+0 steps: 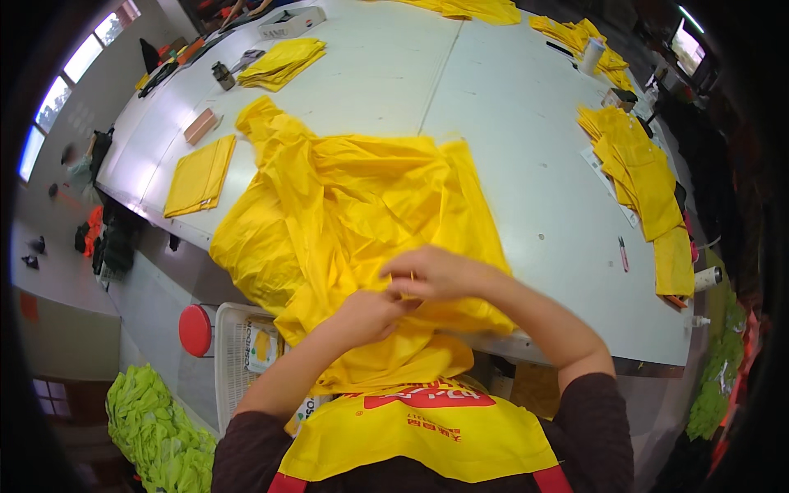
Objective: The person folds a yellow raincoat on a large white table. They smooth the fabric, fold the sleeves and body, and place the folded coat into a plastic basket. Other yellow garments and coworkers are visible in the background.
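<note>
A large crumpled heap of thin yellow cloth (362,189) spreads over the near edge of the table and hangs down toward my lap. Over its near part my two hands meet. My left hand (371,316) is closed, its fingertips pressed together beside the right fingers. My right hand (431,274) comes in from the right with curled fingers, slightly blurred. A little yellow shows between the fingers, but what they pinch is too small and too covered to make out. I wear a yellow apron (427,435) with red straps.
On the white table (353,99) lie folded yellow pieces (200,177) at left, more yellow stacks (637,168) at right, a brown block (200,126) and a small pink-handled tool (624,254). Below left stand a white basket (234,361), a red stool (196,330) and a lime-green heap (156,427).
</note>
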### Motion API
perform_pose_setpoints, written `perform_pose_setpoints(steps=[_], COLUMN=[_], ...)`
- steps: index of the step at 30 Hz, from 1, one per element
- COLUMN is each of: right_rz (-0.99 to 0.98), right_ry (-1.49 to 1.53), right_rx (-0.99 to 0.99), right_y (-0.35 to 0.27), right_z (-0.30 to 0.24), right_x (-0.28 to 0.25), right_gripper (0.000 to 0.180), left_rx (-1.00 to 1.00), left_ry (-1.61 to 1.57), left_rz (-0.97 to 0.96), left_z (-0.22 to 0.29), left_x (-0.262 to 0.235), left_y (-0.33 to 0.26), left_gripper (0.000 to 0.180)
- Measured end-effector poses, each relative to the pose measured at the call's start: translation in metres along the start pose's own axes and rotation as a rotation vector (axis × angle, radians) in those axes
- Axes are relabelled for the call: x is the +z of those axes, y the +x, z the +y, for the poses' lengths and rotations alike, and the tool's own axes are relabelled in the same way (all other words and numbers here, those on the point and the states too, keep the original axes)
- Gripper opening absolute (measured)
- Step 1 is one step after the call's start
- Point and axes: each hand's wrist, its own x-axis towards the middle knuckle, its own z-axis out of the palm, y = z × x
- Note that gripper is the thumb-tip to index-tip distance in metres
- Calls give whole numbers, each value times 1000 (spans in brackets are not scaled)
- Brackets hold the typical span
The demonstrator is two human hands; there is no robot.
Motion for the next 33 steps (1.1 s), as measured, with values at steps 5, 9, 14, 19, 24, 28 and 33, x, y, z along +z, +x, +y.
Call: perform_pose_setpoints(steps=[5, 9, 14, 19, 24, 28, 33], right_rz=[-219, -647, -832, -923, -1147, -633, 375], right_ry=[-286, -486, -262, 457, 635, 819, 751], right_rx=[-109, 143, 275, 708, -123, -255, -287], right_y=[112, 176, 198, 97, 13, -57, -100], right_z=[25, 33, 53, -140, -204, -206, -187], right_x=[49, 101, 128, 74, 38, 18, -37], right_gripper=[39, 53, 62, 76, 60, 40, 37], left_rx=[-6, 102, -168, -562, -604, -452, -279], left_ry=[129, -45, 219, 233, 265, 228, 241], left_rz=[-125, 499, 1674, 1733, 1619, 1467, 1282], left_z=[73, 99, 86, 61, 65, 55, 68], left_x=[-129, -195, -219, -227, -249, -298, -371], left_y=[-124, -217, -374, -436, -431, -354, -201], left_gripper=[34, 17, 13, 18, 22, 26, 31])
